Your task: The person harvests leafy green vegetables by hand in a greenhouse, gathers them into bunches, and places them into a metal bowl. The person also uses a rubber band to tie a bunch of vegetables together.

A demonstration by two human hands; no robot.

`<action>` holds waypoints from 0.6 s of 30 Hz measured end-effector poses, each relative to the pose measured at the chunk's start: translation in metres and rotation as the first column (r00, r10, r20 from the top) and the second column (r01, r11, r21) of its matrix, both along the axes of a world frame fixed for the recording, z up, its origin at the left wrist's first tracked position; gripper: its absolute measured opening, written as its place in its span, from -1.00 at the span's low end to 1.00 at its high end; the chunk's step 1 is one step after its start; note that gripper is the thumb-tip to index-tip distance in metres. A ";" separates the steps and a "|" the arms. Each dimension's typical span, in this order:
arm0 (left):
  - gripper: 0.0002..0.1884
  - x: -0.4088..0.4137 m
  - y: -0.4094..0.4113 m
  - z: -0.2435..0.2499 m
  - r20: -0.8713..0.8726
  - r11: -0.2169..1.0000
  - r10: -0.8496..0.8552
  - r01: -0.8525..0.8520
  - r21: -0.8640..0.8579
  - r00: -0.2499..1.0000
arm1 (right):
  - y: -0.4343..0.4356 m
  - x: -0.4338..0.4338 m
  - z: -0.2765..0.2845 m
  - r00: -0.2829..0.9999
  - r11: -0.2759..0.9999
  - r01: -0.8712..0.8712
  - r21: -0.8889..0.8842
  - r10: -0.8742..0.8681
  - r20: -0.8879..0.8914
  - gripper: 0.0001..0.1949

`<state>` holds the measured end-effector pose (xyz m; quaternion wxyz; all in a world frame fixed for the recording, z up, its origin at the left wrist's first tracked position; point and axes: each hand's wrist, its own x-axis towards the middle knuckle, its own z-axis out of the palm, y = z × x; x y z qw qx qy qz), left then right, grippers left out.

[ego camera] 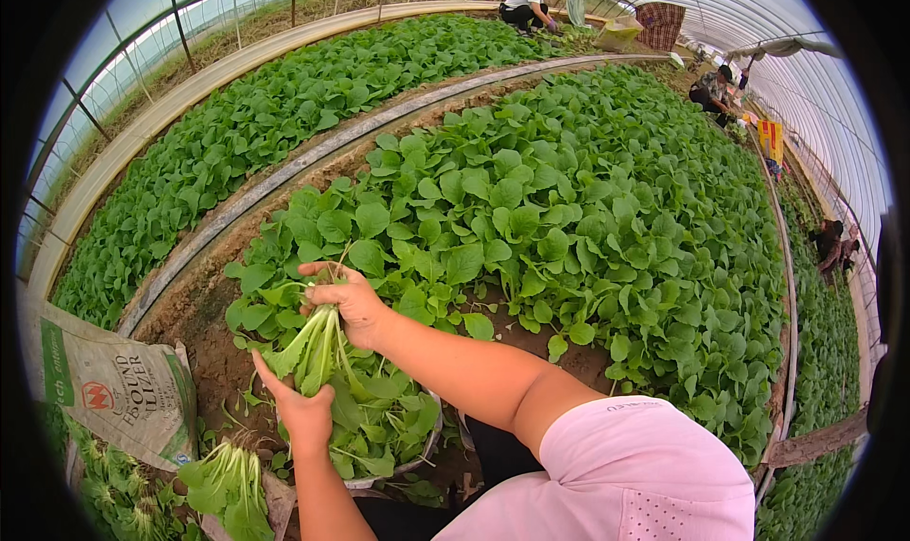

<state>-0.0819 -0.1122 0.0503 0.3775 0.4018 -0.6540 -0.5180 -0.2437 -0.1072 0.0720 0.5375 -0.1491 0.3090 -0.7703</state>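
My right hand (348,303) grips a bunch of leafy greens (318,349) near its root end, with thin roots showing by the fingers. Lower down, my left hand (304,407) cups the leafy part of the same bunch, thumb and forefinger spread around it. Below the hands, loose picked greens (384,427) fill a round basin (431,447), whose rim shows at the right. A bundle of greens (231,480) with pale stems and roots lies at lower left, beside a printed fertilizer sack (135,399). Growing plants (455,256) stand just beyond my right hand.
A grey pipe (284,167) runs between two planted beds. More pulled greens (131,491) lie below the sack. A wooden pole (817,441) is at the right. Other people crouch farther off: one person (527,6) at the top, another (713,93) near a yellow bag (770,139).
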 end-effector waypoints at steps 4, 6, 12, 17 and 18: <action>-0.10 0.000 -0.009 0.004 -0.062 0.975 -0.053 0.065 0.212 0.997 | -0.019 -0.006 0.010 0.993 0.992 0.121 0.047 -0.121 -0.015 -0.89; -0.43 0.003 -0.014 -0.010 -0.149 0.974 -0.032 0.064 0.217 0.988 | -0.025 -0.004 0.013 0.861 0.956 0.291 -0.042 -0.281 -0.423 -0.93; -0.56 0.020 -0.019 -0.006 -0.306 0.907 -0.070 0.188 0.377 0.950 | 0.001 -0.030 0.005 0.433 0.883 0.424 -0.201 -0.392 -0.812 -0.93; -0.65 0.061 -0.026 0.008 -0.458 0.882 0.161 0.081 0.464 0.874 | 0.007 -0.068 -0.002 0.325 0.860 0.510 -0.014 -0.208 -0.923 -0.90; -0.69 0.069 -0.028 0.011 -0.492 0.854 0.193 0.102 0.511 0.849 | 0.013 -0.068 0.004 0.133 0.843 0.498 0.204 0.159 -0.978 -0.87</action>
